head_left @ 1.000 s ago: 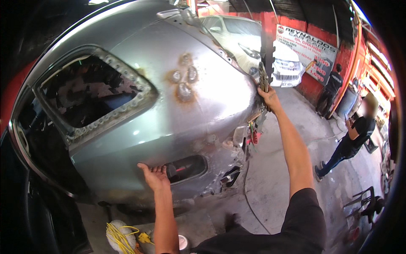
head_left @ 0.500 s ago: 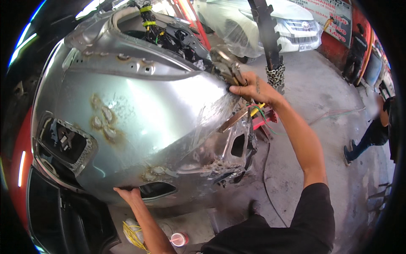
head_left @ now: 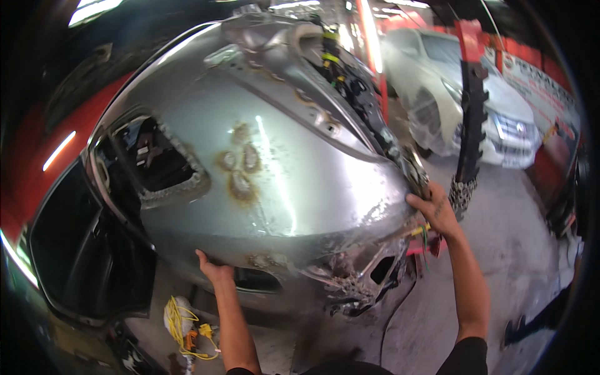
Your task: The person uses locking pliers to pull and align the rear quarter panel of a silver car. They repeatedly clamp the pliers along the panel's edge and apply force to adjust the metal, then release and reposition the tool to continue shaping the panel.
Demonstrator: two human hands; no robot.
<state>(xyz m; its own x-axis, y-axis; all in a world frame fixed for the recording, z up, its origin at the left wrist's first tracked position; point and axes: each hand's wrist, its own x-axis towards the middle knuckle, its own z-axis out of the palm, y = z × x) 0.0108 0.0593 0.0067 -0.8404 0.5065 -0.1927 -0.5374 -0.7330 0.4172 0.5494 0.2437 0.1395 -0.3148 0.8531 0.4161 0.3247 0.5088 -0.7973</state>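
A bare grey car rear body panel (head_left: 319,200) fills the middle, with rusty weld patches (head_left: 242,184), a cut window opening (head_left: 153,153) and a torn, crumpled lower right corner (head_left: 353,275). My right hand (head_left: 437,206) is closed on a metal clamp (head_left: 417,175) at the panel's right edge, thumb resting against it. My left hand (head_left: 215,267) grips the lower edge beside an oblong opening (head_left: 256,281), thumb sticking up, other fingers partly hidden.
An open black door (head_left: 94,244) stands left. Right are a dark notched post (head_left: 472,119) wrapped in chain (head_left: 462,194) and a plastic-covered white car (head_left: 475,106). Yellow cable (head_left: 181,325) lies below. Another person's leg (head_left: 537,319) shows at far right.
My view has swung about, and the post and white car appear further right. My right hand with the clamp sits lower in the picture; my left hand remains at the lower edge.
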